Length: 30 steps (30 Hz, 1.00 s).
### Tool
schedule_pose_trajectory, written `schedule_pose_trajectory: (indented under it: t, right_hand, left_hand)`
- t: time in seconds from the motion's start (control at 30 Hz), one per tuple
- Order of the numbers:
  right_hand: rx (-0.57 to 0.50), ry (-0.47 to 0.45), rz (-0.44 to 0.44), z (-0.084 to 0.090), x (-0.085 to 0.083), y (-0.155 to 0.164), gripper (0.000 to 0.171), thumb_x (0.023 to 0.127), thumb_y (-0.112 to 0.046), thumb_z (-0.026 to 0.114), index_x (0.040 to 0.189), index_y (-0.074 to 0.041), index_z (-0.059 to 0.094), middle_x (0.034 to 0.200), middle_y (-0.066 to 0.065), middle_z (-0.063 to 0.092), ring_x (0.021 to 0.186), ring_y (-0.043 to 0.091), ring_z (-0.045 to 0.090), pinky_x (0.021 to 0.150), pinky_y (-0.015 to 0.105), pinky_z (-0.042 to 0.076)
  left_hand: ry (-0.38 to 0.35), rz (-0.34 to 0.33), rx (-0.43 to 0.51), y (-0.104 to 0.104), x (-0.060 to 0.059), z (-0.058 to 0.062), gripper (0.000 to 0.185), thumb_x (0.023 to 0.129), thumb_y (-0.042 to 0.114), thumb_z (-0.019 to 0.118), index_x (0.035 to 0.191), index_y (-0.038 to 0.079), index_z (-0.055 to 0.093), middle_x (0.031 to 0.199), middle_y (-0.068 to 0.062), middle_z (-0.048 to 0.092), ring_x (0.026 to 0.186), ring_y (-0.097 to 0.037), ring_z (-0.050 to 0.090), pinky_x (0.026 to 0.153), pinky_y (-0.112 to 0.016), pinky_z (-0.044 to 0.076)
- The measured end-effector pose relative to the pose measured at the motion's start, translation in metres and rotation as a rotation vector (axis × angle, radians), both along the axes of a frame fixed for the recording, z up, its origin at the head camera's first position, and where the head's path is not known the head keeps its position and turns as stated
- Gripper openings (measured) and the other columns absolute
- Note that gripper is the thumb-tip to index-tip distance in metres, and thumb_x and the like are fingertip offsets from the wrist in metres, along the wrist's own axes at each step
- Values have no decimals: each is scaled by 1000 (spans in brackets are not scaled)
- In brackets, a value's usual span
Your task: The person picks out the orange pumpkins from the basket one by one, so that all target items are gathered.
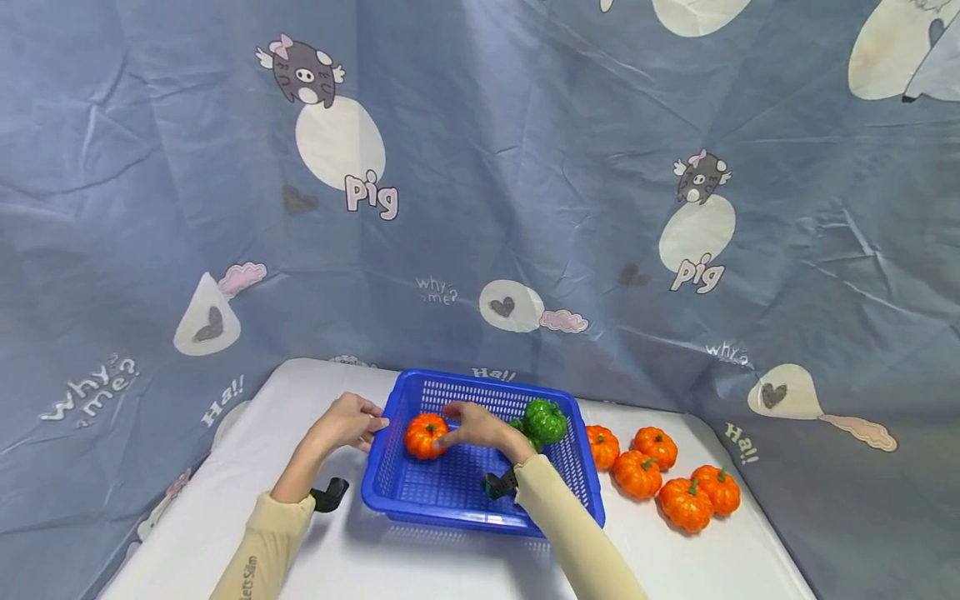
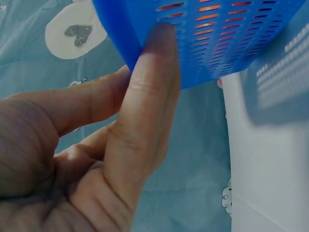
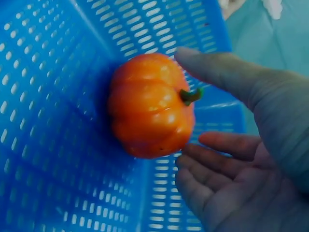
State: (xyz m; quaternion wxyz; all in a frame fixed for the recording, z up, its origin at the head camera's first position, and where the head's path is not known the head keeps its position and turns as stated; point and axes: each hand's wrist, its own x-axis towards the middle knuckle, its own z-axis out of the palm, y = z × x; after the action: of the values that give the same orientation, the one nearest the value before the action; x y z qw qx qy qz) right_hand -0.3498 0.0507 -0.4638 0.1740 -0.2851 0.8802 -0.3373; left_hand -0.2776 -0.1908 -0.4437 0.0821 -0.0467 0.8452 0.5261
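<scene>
Setting small orange plastic pumpkin point(image 3: 150, 105) into blue slotted plastic basket point(image 1: 450, 492) — right hand point(image 1: 476, 427) loosening, fingers spread; left hand point(image 1: 347, 421) pinching rim. Next, probably: withdraw, fetch another.

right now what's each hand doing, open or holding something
Left hand: holds the blue basket by its rim, thumb on the outer wall.
Right hand: open, fingers spread beside the orange pumpkin in the basket, not gripping it.
</scene>
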Motion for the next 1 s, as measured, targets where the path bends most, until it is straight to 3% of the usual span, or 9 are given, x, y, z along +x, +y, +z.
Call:
schedule_pose_trajectory:
  t: [0.23,0.4,0.7,1.0]
  right_hand:
    - [128,83,24,-16,-5,-14,72,73,-24,85,133,-3,52,120,9,64,107,19,61,97,29,49]
    - [158,117,-5,-17,-3,-16,70,70,-25,86,130,-5,55,111,5,66,97,14,61,89,26,51]
    - [34,50,-2,12,10,10,62,74,-23,84,126,-4,57,107,2,65,91,11,60,84,26,53]
    - [-73,34,-24,44,39,70,71,76,-25,82,136,-5,50,117,6,63,103,17,60,91,34,54]
  left_hand:
    - [8,9,-7,-1,0,-1,36,90,5,64,119,-16,57,84,-17,67,63,-17,66,59,-33,60]
    - [6,15,-6,0,-1,-2,35,90,5,65,118,-15,58,83,-16,68,63,-17,66,59,-33,60]
    - [-5,12,-12,2,-1,-2,33,91,4,63,118,-15,58,83,-16,69,64,-18,68,59,-33,61]
    - [7,0,17,1,0,0,33,92,3,61,118,-18,57,82,-16,69,65,-17,67,60,-34,61]
